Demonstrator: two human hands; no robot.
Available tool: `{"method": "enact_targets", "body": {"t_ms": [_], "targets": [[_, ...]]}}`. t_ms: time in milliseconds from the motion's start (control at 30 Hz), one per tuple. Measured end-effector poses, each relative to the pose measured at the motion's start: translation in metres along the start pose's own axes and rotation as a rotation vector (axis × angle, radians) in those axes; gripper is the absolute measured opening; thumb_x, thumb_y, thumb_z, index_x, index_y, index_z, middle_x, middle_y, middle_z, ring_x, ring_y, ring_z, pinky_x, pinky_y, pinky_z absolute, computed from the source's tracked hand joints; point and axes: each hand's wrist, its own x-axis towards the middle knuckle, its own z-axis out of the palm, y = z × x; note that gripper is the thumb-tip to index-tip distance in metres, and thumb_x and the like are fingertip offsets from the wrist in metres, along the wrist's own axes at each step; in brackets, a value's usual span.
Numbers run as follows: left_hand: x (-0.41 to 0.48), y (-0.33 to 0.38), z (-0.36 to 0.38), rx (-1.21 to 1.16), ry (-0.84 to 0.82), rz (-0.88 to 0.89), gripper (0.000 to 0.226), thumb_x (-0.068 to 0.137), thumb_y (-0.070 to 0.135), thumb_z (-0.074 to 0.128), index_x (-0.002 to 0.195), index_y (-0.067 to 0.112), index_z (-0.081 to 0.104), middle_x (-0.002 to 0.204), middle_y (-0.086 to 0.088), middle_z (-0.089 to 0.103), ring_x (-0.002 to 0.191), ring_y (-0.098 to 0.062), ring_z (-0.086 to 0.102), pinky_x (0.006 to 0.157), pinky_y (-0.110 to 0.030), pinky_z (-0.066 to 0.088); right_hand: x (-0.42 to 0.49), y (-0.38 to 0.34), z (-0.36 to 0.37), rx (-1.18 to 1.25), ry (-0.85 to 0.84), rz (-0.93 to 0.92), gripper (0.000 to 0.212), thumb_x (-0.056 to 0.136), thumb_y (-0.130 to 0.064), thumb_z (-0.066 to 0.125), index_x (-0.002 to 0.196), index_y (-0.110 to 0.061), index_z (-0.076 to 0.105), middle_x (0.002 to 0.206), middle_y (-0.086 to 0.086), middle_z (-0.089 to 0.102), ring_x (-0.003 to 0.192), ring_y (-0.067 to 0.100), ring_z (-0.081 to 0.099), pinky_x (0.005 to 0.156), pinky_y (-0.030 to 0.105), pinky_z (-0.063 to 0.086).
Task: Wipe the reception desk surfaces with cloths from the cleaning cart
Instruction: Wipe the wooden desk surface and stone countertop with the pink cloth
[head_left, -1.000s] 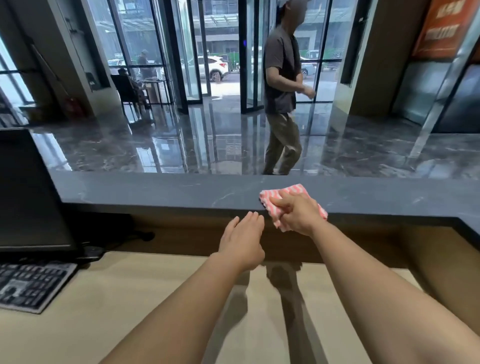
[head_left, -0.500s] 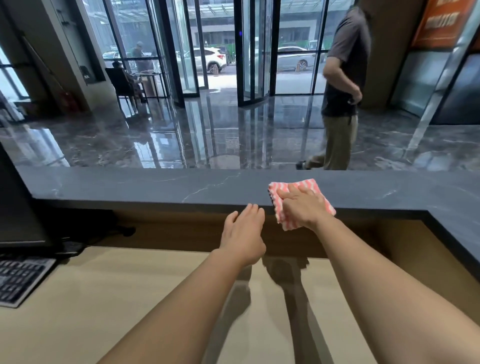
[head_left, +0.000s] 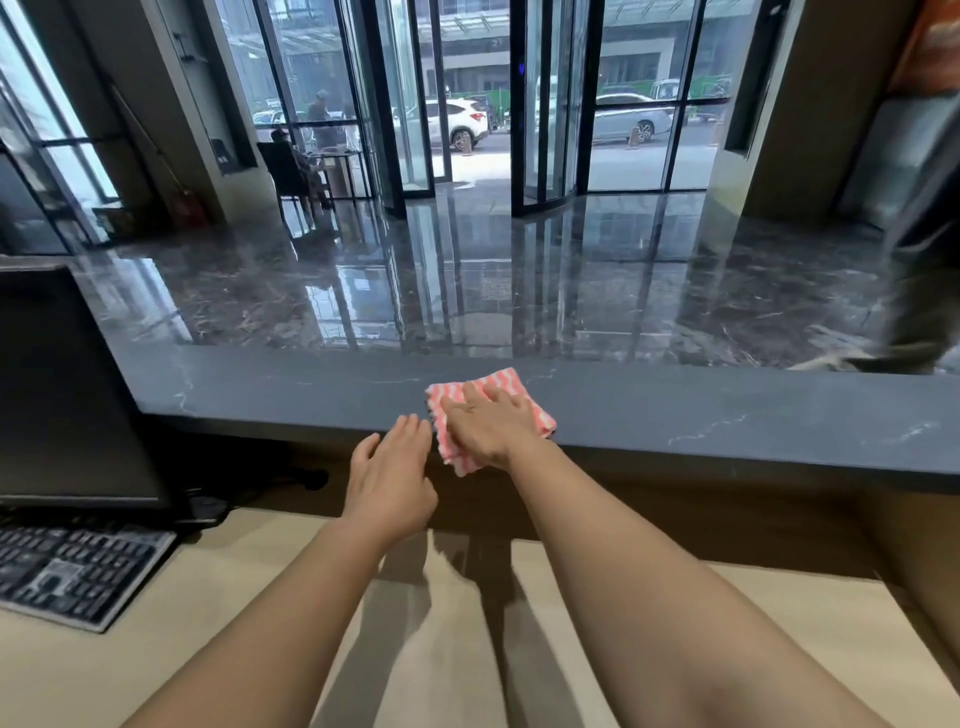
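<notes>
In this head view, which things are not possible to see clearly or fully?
- Cloth: middle hidden under the right hand, head view.
- Monitor and keyboard: cut off by the left edge, head view.
- Passer-by: motion-blurred, cut off by the right edge.
- Seated person by the windows: too small for detail.
- Left hand: whether its fingertips touch the counter is unclear.
- Cleaning cart: outside the view.
</notes>
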Motion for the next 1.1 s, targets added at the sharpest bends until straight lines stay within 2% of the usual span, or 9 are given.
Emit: {"method": "enact_targets", "body": {"t_ms": [100,200,267,367,433,567,667,833,1100], "targets": [[0.008,-0.011,-0.001,-0.028,0.007,-0.016,0.067,0.089,0.007,0.049,0.15,0.022,0.025,0.158,0.005,0.022,0.147,-0.009,0.009,0.12,-0.035,0.002,0.021,-0.017,0.004,-0.026,-0.035,-0.032,0.065,0.093,-0.026,0.057,0.151,-0.028,0.028,0.164,0.007,0.003,0.149,0.034,0.0,0.116,0.057,0.005],[0.018,-0.013,0.003,-0.024,0.008,-0.02,0.068,0.09,0.008,0.048,0.151,0.021,0.023,0.159,0.005,0.021,0.147,-0.009,0.008,0.12,-0.036,0.0,0.033,-0.014,0.005,0.026,-0.032,0.004,0.053,0.105,-0.04,0.025,0.155,-0.032,0.012,0.164,0.002,-0.004,0.15,0.025,-0.008,0.118,0.05,-0.004],[0.023,-0.008,0.004,-0.008,-0.007,0.011,0.065,0.091,0.011,0.045,0.151,0.021,0.023,0.158,0.004,0.022,0.147,-0.009,0.011,0.119,-0.036,-0.001,0.036,-0.002,0.002,0.018,-0.039,0.031,0.052,0.105,-0.042,0.017,0.155,-0.032,0.008,0.164,0.001,-0.007,0.15,0.024,-0.01,0.119,0.048,-0.006],[0.028,0.007,0.005,0.038,-0.053,0.083,0.048,0.096,0.02,0.038,0.144,0.02,0.033,0.151,0.003,0.036,0.142,-0.011,0.026,0.118,-0.037,0.001,0.037,0.031,-0.006,-0.012,-0.05,0.125,0.052,0.105,-0.039,0.017,0.155,-0.033,0.003,0.163,0.003,-0.01,0.15,0.026,-0.011,0.12,0.049,-0.005],[0.03,0.016,0.004,0.092,-0.059,0.103,0.043,0.099,0.026,0.033,0.142,0.02,0.038,0.149,0.003,0.039,0.141,-0.012,0.029,0.118,-0.038,0.003,0.032,0.064,-0.012,-0.033,-0.036,0.212,0.052,0.105,-0.04,0.016,0.155,-0.033,0.003,0.163,0.005,-0.009,0.15,0.027,-0.01,0.12,0.05,-0.004],[0.032,0.02,0.001,0.179,-0.081,0.1,0.043,0.099,0.028,0.03,0.141,0.021,0.039,0.147,0.003,0.041,0.138,-0.012,0.032,0.117,-0.038,0.004,0.003,0.138,-0.023,-0.018,0.022,0.424,0.053,0.104,-0.043,0.015,0.155,-0.035,0.006,0.164,0.006,-0.003,0.15,0.029,-0.002,0.12,0.049,0.002],[0.034,0.018,-0.002,0.185,-0.106,0.105,0.046,0.098,0.025,0.03,0.143,0.023,0.037,0.147,0.004,0.04,0.138,-0.011,0.032,0.118,-0.039,0.002,-0.014,0.168,-0.029,0.0,0.025,0.537,0.054,0.104,-0.041,0.021,0.155,-0.035,0.006,0.164,0.004,-0.005,0.15,0.029,-0.003,0.119,0.05,0.001],[0.035,0.012,0.0,0.186,-0.096,0.117,0.049,0.098,0.025,0.031,0.147,0.025,0.032,0.153,0.006,0.033,0.142,-0.009,0.027,0.118,-0.041,-0.002,-0.001,0.138,-0.025,0.052,0.037,0.589,0.055,0.104,-0.035,0.021,0.156,-0.031,0.002,0.163,0.005,-0.011,0.149,0.03,-0.009,0.119,0.05,-0.005],[0.035,0.009,0.002,0.118,-0.088,0.116,0.052,0.096,0.019,0.036,0.147,0.027,0.033,0.156,0.006,0.029,0.145,-0.009,0.018,0.118,-0.042,-0.007,0.063,0.026,-0.007,0.067,0.005,0.325,0.055,0.104,-0.038,0.017,0.156,-0.032,0.0,0.163,0.006,-0.013,0.149,0.03,-0.013,0.118,0.051,-0.009]]}}
